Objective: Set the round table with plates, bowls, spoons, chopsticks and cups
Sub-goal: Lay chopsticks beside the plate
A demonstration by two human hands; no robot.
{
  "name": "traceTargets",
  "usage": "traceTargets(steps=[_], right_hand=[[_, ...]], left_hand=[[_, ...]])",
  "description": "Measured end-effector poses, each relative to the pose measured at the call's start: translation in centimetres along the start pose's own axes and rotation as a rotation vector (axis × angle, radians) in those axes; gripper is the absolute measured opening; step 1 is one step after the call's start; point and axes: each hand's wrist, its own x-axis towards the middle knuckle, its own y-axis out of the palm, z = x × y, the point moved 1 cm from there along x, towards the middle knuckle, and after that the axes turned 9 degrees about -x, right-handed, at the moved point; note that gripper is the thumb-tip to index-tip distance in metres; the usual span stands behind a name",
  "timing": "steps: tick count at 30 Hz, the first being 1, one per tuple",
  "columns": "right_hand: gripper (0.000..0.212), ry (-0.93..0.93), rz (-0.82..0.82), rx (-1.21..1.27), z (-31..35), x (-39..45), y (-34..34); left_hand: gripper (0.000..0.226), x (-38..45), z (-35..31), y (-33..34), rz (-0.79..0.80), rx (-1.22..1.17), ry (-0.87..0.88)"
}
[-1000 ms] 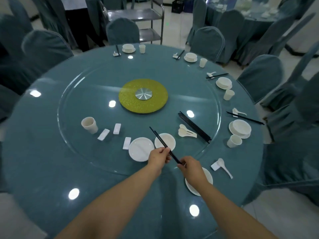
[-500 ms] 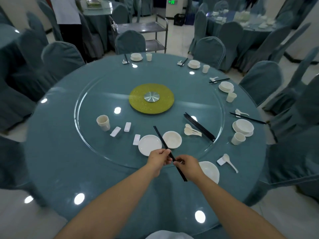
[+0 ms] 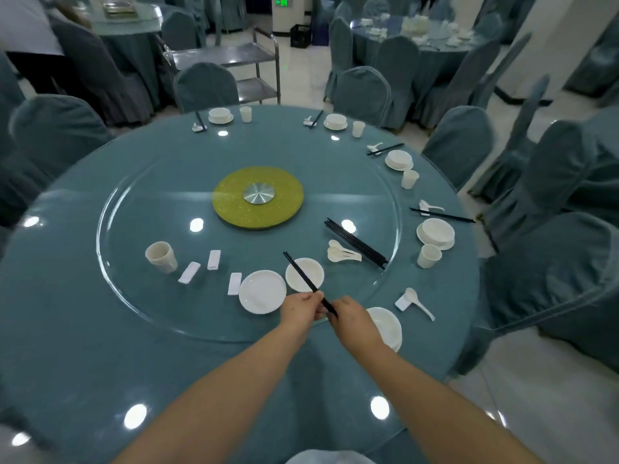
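A pair of black chopsticks [image 3: 301, 276] slants over the near edge of the glass turntable [image 3: 140, 306], its far tips above a white bowl [image 3: 306, 279]. My left hand [image 3: 299, 311] pinches the pair near its lower end, and my right hand [image 3: 351, 318] grips that end from the other side. A white plate [image 3: 262, 291] lies left of the bowl. Under my right wrist a white plate [image 3: 388, 326] sits on the round table [image 3: 83, 363], with a white spoon on a rest [image 3: 413, 301] beside it.
On the turntable stand stacked cups [image 3: 160, 257], three white rests [image 3: 214, 259], loose spoons [image 3: 341, 254] and a bundle of black chopsticks [image 3: 355, 242]. Set places with bowl, cup, spoon and chopsticks ring the far and right rim. Covered chairs surround the table; a metal cart [image 3: 231, 58] stands behind.
My hands came together on the chopsticks and drew them slightly toward me. The camera has pulled back and tilted up, showing more of the room.
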Motion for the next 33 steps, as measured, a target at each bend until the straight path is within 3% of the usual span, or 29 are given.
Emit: traceTargets(steps=[4, 8, 16, 18, 24, 33], right_hand=[[0.023, 0.087, -0.011, 0.048, -2.5, 0.3, -0.6], [0.021, 0.227, 0.002, 0.103, -7.9, 0.7, -0.8], [0.01, 0.482, 0.069, 0.19, -18.4, 0.8, -0.4], [0.019, 0.505, 0.073, 0.183, -20.5, 0.9, 0.2], [0.017, 0.579, 0.289, 0.02, -26.0, 2.5, 3.5], [0.022, 0.538, 0.386, -0.048, -29.5, 3.6, 5.3]], left_hand=[[0.015, 0.3, 0.3, 3.0, 0.047, 0.053, -0.033], [0.012, 0.8, 1.3, 7.0, 0.192, 0.186, -0.051], [0.011, 4.3, 2.4, 8.6, 0.176, 0.575, -0.011], [0.01, 5.2, 2.6, 8.9, 0.174, 0.638, -0.011], [0.014, 7.4, 4.9, 9.5, 0.186, 0.74, -0.018], [0.011, 7.2, 7.5, 9.0, 0.2, 0.737, -0.124]])
